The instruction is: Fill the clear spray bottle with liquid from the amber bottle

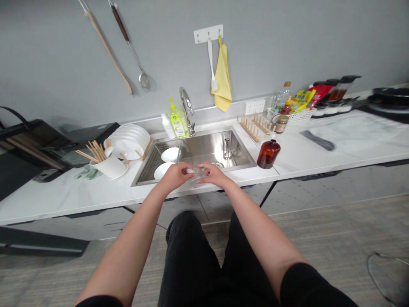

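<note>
clear object (199, 172), gripped between left hand (178, 175) and right hand (214, 174) at near edge of sink (207, 144). not yet set down; seemingly midway through handling.

Two hands, left (178, 175) and right (213, 174); one clear object (200, 172); two white bowls (162, 170).
One sink (207, 145), one faucet (192, 129), one yellow-green pump bottle (179, 123), one white bottle (168, 127) and one amber bottle (268, 155); one white chopstick holder (112, 167), its chopsticks too bunched to count; at least four white plates (128, 147), overlapping; one lidded jar (281, 124); one white basket (302, 115); on the wall, one three-hook strip (204, 36), one yellow cloth (224, 85), one white utensil (211, 62) and two long-handled utensils (110, 53).
</note>
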`<state>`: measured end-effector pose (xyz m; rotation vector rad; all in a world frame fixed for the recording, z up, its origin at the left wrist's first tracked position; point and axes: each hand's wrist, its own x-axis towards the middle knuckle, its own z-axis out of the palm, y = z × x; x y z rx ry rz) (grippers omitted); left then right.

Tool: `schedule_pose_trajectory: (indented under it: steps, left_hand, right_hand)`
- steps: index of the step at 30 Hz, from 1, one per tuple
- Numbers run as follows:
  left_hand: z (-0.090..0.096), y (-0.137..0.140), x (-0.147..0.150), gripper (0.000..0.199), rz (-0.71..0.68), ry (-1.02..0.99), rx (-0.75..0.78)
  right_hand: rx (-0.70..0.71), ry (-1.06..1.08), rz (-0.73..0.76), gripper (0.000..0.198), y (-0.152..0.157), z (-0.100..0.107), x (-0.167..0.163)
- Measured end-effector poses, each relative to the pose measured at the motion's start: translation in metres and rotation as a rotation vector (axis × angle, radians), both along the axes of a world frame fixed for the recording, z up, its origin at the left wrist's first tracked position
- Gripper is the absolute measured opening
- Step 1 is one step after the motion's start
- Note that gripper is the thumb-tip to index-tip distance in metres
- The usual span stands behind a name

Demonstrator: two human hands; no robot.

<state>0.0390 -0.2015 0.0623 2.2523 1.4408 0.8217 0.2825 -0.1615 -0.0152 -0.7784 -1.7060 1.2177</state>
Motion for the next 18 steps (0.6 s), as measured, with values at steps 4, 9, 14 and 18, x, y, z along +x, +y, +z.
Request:
schedule_pose_trajectory:
  steps: [4,9,14,18]
  left_hand:
    - [0.001,-0.001,-0.007,0.032,-0.070,-0.001,0.014]
    - [-0.021,-0.003,-0.006,0.057,0.021,-0.143,0.047]
    - [-0.062,-0.010,0.010,0.101,0.031,-0.513,-0.173]
    - [-0.075,-0.017,0.020,0.110,-0.052,-0.630,-0.283]
  right_hand:
    - [0.009,0.009,0.033,0.074,0.000,0.001,0.001]
    - [-0.047,0.038,0.046,0.070,0.001,0.001,0.002]
    - [-0.056,0.046,0.046,0.070,0.001,0.001,0.002]
    - [-0.040,0.074,0.067,0.064,0.002,0.000,0.003]
